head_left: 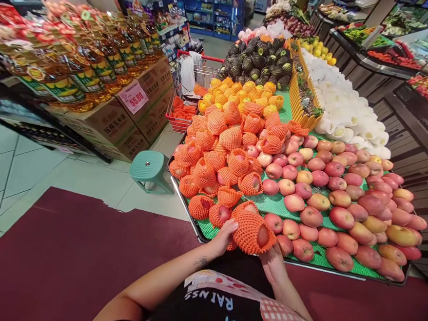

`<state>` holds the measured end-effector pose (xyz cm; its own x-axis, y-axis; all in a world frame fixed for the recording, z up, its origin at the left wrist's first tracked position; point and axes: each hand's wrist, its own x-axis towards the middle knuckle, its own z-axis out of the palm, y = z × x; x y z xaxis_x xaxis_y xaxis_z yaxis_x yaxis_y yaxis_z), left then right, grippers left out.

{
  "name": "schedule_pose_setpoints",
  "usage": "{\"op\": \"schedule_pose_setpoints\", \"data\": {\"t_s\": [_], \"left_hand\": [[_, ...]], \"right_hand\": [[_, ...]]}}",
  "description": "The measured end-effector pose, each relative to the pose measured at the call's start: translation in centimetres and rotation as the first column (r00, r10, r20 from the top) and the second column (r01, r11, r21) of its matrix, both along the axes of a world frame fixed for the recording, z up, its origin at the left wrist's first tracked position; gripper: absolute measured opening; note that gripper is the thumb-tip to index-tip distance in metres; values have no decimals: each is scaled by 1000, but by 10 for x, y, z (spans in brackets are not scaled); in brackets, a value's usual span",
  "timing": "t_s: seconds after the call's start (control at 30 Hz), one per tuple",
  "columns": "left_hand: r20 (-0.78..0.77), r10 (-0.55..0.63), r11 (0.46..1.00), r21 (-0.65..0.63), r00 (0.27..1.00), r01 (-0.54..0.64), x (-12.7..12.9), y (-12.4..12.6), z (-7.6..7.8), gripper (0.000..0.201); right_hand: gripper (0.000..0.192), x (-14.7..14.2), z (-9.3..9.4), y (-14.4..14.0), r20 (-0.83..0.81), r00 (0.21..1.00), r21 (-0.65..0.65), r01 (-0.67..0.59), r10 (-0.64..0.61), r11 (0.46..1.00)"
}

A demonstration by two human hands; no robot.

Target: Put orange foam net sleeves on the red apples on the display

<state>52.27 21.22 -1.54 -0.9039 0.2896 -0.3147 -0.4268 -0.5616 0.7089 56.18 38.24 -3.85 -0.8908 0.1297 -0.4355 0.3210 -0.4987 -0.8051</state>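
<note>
Near front edge of desk [209, 234]: both hands on one apple in an orange net sleeve.
Netted apple [253, 233]: low centre, at near edge of green mat, red skin showing through sleeve's open end on right side.
Left hand [225, 235]: fingers curled onto left side of sleeve, gripping the net; forearm w/ small tattoo near wrist.
Right hand [273, 263]: under & just right of netted apple, cupped up against it; fingers mostly hidden behind the fruit, so can't tell how tightly it's closed.
Sleeved pile [229, 156]: more apples in orange nets, stacked on left half of desk, just beyond held one.
Bare apples [343, 199]: red-yellow, no nets, in rows on right half, green mat visible btwn them.
Yellow-netted fruit [240, 95]: behind orange pile.
Dark fruit [259, 61]: heap further back, kind unclear.
White-wrapped produce [344, 108]: right rear, beyond a yellow divider.
Stool [151, 168]: green plastic, on floor left of desk.
Cart [189, 90]: red-handled, behind stool, holds orange nets.
Oil bottles [78, 48]: on cartons at left, price card 56.80.
Floor mat [46, 251]: dark red, beneath person.
</note>
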Motion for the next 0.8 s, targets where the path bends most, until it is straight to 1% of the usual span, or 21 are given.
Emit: {"op": "schedule_pose_setpoints", "data": {"t_s": [0.1, 0.17, 0.2, 0.27, 0.3, 0.33, 0.37, 0.4, 0.43, 0.5, 0.57, 0.6, 0.63, 0.67, 0.7, 0.73, 0.8], "left_hand": [[41, 13, 1000, -16, 999, -13, -7, -4, 0, 54], [67, 6, 1000, -30, 998, -4, -12, -8, 3, 58], [57, -15, 999, -47, 998, 17, -15, -10, 6, 59], [-28, -105, 986, -130, 994, 100, -20, -14, 15, 59], [-82, -160, 969, -202, 984, 141, -22, -15, 21, 59], [-131, -220, 941, -290, 967, 175, -24, -16, 27, 58], [-169, -277, 901, -389, 946, 194, -25, -16, 33, 57], [-202, -324, 849, -493, 924, 190, -25, -15, 39, 56], [-240, -364, 788, -594, 900, 160, -26, -13, 45, 54], [-330, -434, 645, -764, 838, 33, -25, -8, 54, 50], [-397, -480, 508, -853, 783, -121, -25, -2, 60, 44], [-409, -483, 452, -874, 774, -179, -24, 0, 61, 41], [-410, -476, 411, -886, 778, -215, -24, 3, 63, 38], [-403, -460, 388, -893, 791, -230, -24, 5, 63, 35], [-398, -444, 387, -893, 803, -229, -24, 6, 63, 34], [-399, -428, 407, -886, 811, -222, -25, 7, 62, 33], [-424, -382, 477, -852, 821, -217, -27, 8, 59, 33]], "right_hand": [[46, -6, 14, -7, 29, 999, -29, -39, 40, 999], [48, -10, 31, -7, -20, 995, -55, -100, 99, 994], [54, -12, 39, -6, -69, 988, -64, -140, 136, 988], [70, -13, 52, -2, -184, 956, -41, -239, 227, 970], [78, -12, 56, 0, -227, 933, -1, -288, 280, 958], [86, -11, 58, 2, -251, 911, 50, -326, 328, 944], [92, -11, 58, 3, -256, 892, 98, -359, 372, 928], [94, -10, 57, 5, -245, 882, 131, -382, 403, 915], [94, -10, 55, 6, -227, 880, 148, -392, 417, 908], [91, -10, 50, 9, -194, 898, 150, -370, 394, 917], [87, -11, 45, 13, -166, 929, 150, -307, 330, 940], [85, -11, 42, 15, -151, 945, 147, -267, 289, 952], [83, -10, 40, 18, -133, 960, 134, -228, 246, 964], [81, -10, 38, 20, -114, 972, 110, -193, 206, 975], [78, -9, 36, 23, -93, 981, 75, -166, 173, 983], [76, -8, 35, 25, -73, 987, 35, -143, 145, 989], [72, -8, 34, 27, -42, 993, -38, -112, 110, 993]]}}
